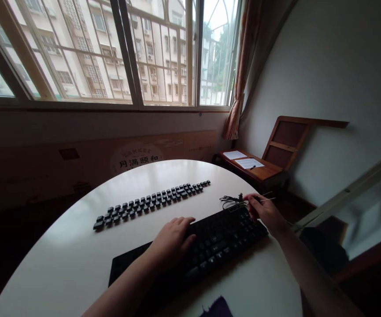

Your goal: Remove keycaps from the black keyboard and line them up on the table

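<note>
A black keyboard (206, 240) lies slanted across the front of the white round table. My left hand (173, 240) rests on its middle, palm down, with the fingers stretched out and holding nothing. Over the keyboard's far right end, my right hand (259, 211) is closed on what looks like a wire keycap puller (268, 197); two thin metal prongs stick out to the right, and the rest is hidden by the fingers. Beyond the keyboard, loose black keycaps (150, 202) stand in slanting rows. A bundled black cable (231, 200) lies beside the right hand.
The white table (68, 259) has a curved edge. Dark purple cloth (218, 308) lies at the near edge. To the right back stands a wooden chair (276, 145) with paper sheets (249, 163) and a pen on its seat. A barred window (164, 57) fills the back.
</note>
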Action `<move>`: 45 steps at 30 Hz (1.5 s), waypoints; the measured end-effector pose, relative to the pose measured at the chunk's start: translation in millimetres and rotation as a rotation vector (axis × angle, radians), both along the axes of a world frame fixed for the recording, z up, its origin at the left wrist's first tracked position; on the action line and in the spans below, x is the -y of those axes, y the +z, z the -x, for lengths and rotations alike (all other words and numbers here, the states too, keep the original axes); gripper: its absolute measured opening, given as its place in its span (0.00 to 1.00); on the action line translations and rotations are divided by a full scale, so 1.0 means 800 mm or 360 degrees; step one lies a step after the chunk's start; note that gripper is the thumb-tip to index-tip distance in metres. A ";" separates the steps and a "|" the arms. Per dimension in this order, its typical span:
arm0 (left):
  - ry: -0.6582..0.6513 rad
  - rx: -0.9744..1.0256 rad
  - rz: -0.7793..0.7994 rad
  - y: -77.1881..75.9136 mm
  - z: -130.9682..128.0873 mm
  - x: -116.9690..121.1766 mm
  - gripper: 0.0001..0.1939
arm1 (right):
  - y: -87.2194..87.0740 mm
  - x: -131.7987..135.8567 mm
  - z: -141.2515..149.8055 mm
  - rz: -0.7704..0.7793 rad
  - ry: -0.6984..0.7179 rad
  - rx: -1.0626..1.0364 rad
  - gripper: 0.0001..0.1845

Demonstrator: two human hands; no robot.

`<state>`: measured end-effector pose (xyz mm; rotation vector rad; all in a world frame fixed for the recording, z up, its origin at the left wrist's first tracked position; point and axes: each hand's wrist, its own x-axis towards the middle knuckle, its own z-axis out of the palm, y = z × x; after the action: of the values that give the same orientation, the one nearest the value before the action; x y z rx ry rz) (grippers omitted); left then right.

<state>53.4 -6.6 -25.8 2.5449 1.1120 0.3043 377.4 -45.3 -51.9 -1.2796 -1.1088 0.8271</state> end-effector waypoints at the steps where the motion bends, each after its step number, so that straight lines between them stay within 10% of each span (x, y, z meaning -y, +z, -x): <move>1: -0.0002 0.0001 -0.0004 -0.001 0.000 -0.001 0.22 | -0.008 -0.002 -0.002 -0.0013 -0.0058 -0.0050 0.22; 14: -0.0001 -0.0047 0.0013 -0.003 -0.003 -0.007 0.23 | -0.021 -0.013 -0.006 -0.0001 -0.0298 0.0584 0.18; 45: -0.0019 0.0056 0.0008 -0.011 0.001 -0.013 0.22 | -0.011 0.009 0.016 -0.0136 -0.0178 0.0923 0.15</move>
<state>52.8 3.6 -34.7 2.5305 1.0831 0.3417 364.8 -52.5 -60.6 -1.5396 -1.4896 0.3187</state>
